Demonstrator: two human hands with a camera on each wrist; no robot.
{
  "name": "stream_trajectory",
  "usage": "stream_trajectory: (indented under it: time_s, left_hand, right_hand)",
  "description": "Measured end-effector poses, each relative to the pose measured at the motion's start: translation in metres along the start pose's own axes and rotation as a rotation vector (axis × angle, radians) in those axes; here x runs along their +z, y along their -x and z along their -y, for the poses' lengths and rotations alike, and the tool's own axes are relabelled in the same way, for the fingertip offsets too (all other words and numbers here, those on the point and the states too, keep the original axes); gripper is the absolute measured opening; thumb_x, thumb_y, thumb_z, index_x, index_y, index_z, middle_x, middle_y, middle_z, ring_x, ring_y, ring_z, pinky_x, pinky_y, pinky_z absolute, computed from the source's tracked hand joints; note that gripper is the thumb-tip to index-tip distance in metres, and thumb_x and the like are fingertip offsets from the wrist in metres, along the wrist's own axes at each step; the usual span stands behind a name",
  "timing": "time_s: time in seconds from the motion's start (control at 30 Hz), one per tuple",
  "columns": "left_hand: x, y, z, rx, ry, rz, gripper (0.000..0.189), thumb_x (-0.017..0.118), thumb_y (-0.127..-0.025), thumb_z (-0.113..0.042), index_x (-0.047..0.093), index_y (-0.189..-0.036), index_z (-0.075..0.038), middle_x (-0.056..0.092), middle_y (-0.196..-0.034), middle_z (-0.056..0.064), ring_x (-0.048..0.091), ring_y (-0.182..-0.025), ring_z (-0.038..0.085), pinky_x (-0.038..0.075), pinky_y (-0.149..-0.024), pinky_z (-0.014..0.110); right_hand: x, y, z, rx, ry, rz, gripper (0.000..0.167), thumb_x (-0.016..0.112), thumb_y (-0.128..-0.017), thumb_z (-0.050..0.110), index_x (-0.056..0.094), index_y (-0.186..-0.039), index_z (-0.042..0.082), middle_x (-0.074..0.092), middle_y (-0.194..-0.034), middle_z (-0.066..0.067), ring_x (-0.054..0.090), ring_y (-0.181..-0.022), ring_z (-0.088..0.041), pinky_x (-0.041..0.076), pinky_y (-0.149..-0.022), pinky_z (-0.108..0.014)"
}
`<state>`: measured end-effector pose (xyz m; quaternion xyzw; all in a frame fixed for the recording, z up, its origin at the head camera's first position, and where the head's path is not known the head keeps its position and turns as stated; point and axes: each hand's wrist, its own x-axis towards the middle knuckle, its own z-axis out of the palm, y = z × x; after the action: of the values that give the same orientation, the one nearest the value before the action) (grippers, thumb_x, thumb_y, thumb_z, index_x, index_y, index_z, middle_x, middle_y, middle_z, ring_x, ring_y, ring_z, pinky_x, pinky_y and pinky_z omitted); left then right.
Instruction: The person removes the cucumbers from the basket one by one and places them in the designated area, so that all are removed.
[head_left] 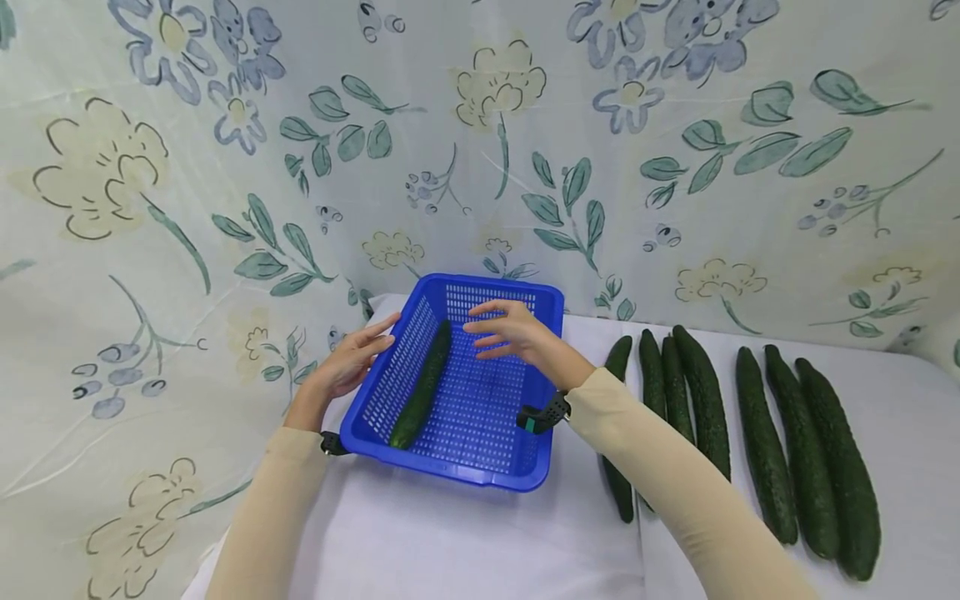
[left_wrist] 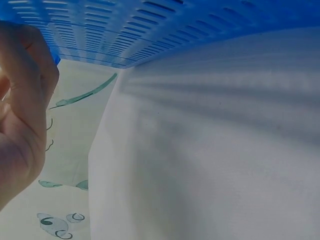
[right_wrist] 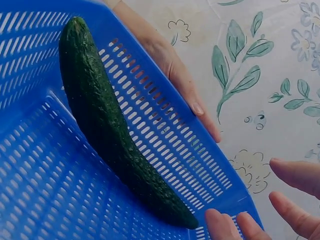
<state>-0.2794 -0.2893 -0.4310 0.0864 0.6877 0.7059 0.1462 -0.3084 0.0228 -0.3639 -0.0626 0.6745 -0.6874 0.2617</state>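
Note:
A blue plastic basket [head_left: 480, 477] with slotted walls stands on the white-covered table. One dark green cucumber [head_left: 424, 385] lies in it along the left wall; the right wrist view shows the same cucumber [right_wrist: 102, 110] lengthwise. My left hand [head_left: 350, 360] touches the basket's left rim from outside, its fingers extended along it. Over the inside of the basket hovers my right hand [head_left: 513, 333], fingers spread and holding nothing, to the right of the cucumber's far end. In the right wrist view its fingertips [right_wrist: 220, 225] show near that end.
Right of the basket, several cucumbers [head_left: 701, 392] lie side by side, partly covered by my right sleeve. Farther right is a group of three more cucumbers [head_left: 806, 450]. A flowered cloth [head_left: 450, 167] hangs behind the table [head_left: 450, 542].

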Motion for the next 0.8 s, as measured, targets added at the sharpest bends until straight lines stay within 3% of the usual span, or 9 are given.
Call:
stream_trajectory:
  time_s: [0.23,0.43,0.8]
  left_hand:
    - [-0.001,-0.002,0.001,0.008,0.009,0.012,0.052,0.046,-0.108,-0.018,0.031,-0.158,-0.02,0.049,-0.143,0.026,0.071,-0.09,0.021,0.06,-0.069,0.031]
    - [-0.003,-0.002,0.002,0.003,-0.006,0.007,0.053,0.047,-0.108,-0.02,0.031,-0.158,-0.021,0.053,-0.14,0.025,0.071,-0.087,0.02,0.059,-0.067,0.029]
    - [0.0,-0.002,0.002,0.001,-0.014,-0.006,0.055,0.048,-0.107,-0.022,0.03,-0.159,-0.022,0.047,-0.145,0.027,0.071,-0.098,0.026,0.059,-0.076,0.039]
  right_hand:
    - [0.013,-0.011,-0.01,0.036,-0.004,-0.011,0.048,0.073,-0.091,0.008,0.056,-0.135,0.001,0.056,-0.136,-0.02,0.055,-0.121,-0.047,0.05,-0.095,-0.054]
    - [0.023,-0.019,-0.019,0.074,0.039,0.001,0.055,0.073,-0.092,0.011,0.051,-0.141,0.002,0.052,-0.139,-0.02,0.053,-0.123,-0.048,0.05,-0.095,-0.054]
    - [0.036,-0.03,-0.021,0.102,0.083,-0.029,0.058,0.075,-0.09,0.01,0.05,-0.142,0.002,0.048,-0.141,-0.026,0.053,-0.122,-0.049,0.052,-0.092,-0.053]
